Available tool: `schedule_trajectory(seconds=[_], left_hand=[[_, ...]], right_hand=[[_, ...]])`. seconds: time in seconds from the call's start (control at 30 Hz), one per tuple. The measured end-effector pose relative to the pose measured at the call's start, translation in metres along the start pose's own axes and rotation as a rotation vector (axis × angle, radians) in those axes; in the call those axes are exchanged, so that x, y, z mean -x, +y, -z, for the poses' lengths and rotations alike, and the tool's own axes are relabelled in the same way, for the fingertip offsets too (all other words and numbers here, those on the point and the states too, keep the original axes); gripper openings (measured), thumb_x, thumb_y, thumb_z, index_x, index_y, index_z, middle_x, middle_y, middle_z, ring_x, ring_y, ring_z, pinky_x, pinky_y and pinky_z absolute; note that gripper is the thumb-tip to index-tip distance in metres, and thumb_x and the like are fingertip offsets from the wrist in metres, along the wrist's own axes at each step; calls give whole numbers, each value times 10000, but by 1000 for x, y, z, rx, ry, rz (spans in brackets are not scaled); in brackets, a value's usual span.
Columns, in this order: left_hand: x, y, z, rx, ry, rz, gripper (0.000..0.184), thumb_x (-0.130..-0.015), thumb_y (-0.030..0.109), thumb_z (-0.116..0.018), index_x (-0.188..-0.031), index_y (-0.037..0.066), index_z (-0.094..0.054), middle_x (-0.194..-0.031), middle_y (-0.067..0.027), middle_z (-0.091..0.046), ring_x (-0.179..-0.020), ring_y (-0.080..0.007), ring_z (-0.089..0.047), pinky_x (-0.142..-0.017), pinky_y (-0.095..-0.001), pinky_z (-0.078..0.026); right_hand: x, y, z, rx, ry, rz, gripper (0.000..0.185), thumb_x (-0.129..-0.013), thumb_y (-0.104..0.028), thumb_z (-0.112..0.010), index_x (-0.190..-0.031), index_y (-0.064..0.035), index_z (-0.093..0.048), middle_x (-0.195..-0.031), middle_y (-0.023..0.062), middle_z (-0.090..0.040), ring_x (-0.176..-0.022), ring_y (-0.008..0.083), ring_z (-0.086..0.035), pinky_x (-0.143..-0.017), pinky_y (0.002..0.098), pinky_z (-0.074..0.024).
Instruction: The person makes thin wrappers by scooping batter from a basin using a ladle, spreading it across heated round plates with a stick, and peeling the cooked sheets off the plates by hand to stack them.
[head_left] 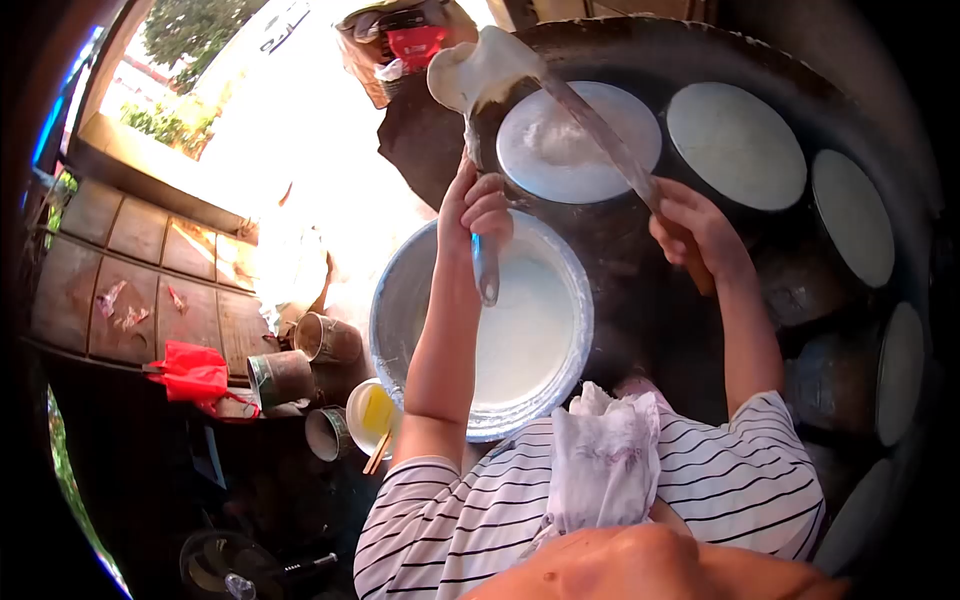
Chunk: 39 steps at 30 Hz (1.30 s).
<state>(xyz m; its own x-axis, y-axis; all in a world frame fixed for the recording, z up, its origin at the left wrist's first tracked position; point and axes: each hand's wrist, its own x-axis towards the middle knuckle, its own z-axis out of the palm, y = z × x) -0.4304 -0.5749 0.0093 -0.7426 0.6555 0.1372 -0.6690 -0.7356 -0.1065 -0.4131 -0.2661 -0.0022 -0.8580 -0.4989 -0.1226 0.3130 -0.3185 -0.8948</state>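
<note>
My left hand [486, 208] is wrapped round the blue-and-grey handle of a scraper [486, 270], above a large basin of white batter [525, 320]. Dough-like white batter [490, 68] coats the raised tool heads at the top. My right hand [690, 228] grips the brown handle of a long flat paddle [605, 135], whose far end meets the batter beside the scraper's head. Behind the paddle lies a round white plate-like surface [550, 150] with a pale smear in its middle.
Several round pale griddle surfaces [737, 146] curve along the right. Left of the basin are metal cans [325, 338], a white bowl [370, 418] with something yellow and chopsticks, and a red bag [192, 372]. A brown bag [375, 50] stands at the top.
</note>
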Motion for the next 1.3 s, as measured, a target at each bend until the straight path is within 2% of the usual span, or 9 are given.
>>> schedule_trajectory(seconds=[0.17, 0.27, 0.37, 0.4, 0.57, 0.7, 0.73, 0.83, 1.3], left_hand=[[-155, -41, 16, 419, 45, -42, 357, -951, 154, -430, -607, 106, -349, -507, 32, -361, -388, -60, -364, -393, -190, -379], [-189, -24, 59, 321, 36, 69, 356, -950, 177, -445, -616, 108, -343, -457, 29, -327, -361, -64, -359, -360, -194, -363], [-205, -23, 85, 260, 216, 88, 386, -964, 258, -428, -615, 115, -347, -452, 23, -329, -365, -71, -329, -379, -216, -334], [-207, -17, 111, 283, 247, 115, 393, -967, 271, -423, -614, 115, -348, -456, 24, -327, -371, -72, -333, -390, -217, -337], [-249, 6, 154, 23, 444, 93, 434, -986, 324, -404, -611, 114, -347, -524, 29, -322, -396, -68, -325, -387, -222, -306], [-255, 14, 163, -289, 650, -45, 152, -985, 291, -430, -976, 204, -554, -562, 45, -298, -413, -48, -294, -383, -208, -281], [-262, 18, 164, -389, 701, -57, 205, -983, 245, -438, -1129, 365, -518, -572, 55, -290, -419, -42, -278, -378, -195, -262], [-281, 30, 176, -676, 759, -193, 240, -975, 196, -432, -1153, 344, -496, -573, 62, -284, -415, -44, -263, -363, -192, -234], [-264, 82, 182, -1167, 856, -255, 601, -913, 85, -430, -1435, 332, -264, -579, 32, -331, -426, -91, -316, -396, -254, -298]], right_hand=[[-68, 96, 55, 729, 436, 641, 430, -818, -52, -582, -1247, -84, -574, -884, 170, -686, -787, 224, -672, -675, 312, -512], [15, 133, 119, 1013, 557, 578, 488, -768, -35, -605, -1253, -35, -554, -962, 183, -666, -835, 246, -667, -722, 333, -503], [36, 82, 145, 305, 627, -64, 462, -829, -10, -564, -1288, -43, -530, -785, 46, -627, -540, 79, -502, -487, 234, -430], [12, 92, 161, 209, 658, 17, 457, -843, 5, -540, -1297, -44, -519, -754, 10, -585, -484, 34, -438, -415, 190, -354], [-74, 122, 194, 196, 686, 88, 443, -791, 58, -565, -1229, -12, -569, -998, 50, -588, -747, 107, -589, -515, 220, -528], [-87, 132, 175, 118, 730, 107, 404, -726, 59, -597, -1127, 13, -619, -987, 83, -578, -671, 140, -594, -536, 264, -512], [-93, 127, 172, 125, 740, 99, 393, -717, 67, -595, -1106, 20, -623, -975, 92, -578, -681, 155, -597, -561, 273, -516], [-115, 134, 179, 702, 859, 426, 377, -681, 93, -576, -1051, 42, -623, -958, 120, -570, -777, 228, -607, -666, 311, -511], [-151, 123, 167, 1226, 757, 375, 260, -746, 4, -567, -997, -18, -634, -998, 114, -574, -895, 331, -542, -792, 404, -474]])
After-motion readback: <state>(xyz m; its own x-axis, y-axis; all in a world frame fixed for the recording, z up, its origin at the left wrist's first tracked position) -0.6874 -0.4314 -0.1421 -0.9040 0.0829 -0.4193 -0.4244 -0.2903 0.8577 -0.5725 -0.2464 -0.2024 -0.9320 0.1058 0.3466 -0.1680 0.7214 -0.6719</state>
